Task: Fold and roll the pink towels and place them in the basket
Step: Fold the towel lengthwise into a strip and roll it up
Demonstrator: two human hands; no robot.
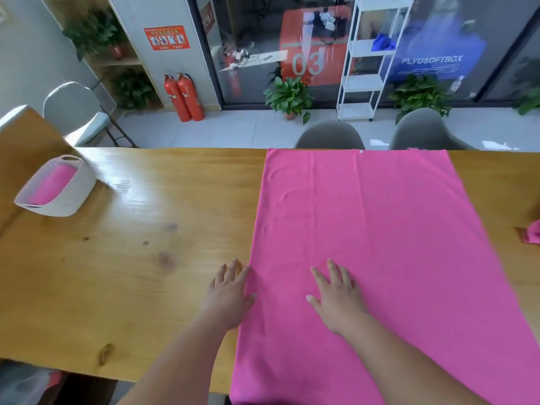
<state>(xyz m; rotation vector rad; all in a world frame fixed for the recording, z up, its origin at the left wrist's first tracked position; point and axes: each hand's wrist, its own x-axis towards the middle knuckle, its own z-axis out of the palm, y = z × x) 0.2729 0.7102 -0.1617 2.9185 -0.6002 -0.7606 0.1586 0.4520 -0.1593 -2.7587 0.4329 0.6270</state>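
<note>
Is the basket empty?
No, a pink towel lies inside the basket.

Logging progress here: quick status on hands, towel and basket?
Both open: left hand at the edge of the towel, right hand flat on it. Towel spread flat, not rolled. One pink roll in the basket far left; nothing lies between.

I count 3 pink towels: spread towel (380, 244), rolled towel (54, 184), bunched towel (534, 231). 1 basket (73, 201). 2 hands: left hand (229, 295), right hand (336, 298). 2 fire extinguishers (190, 97). 2 grey chairs (330, 136).
</note>
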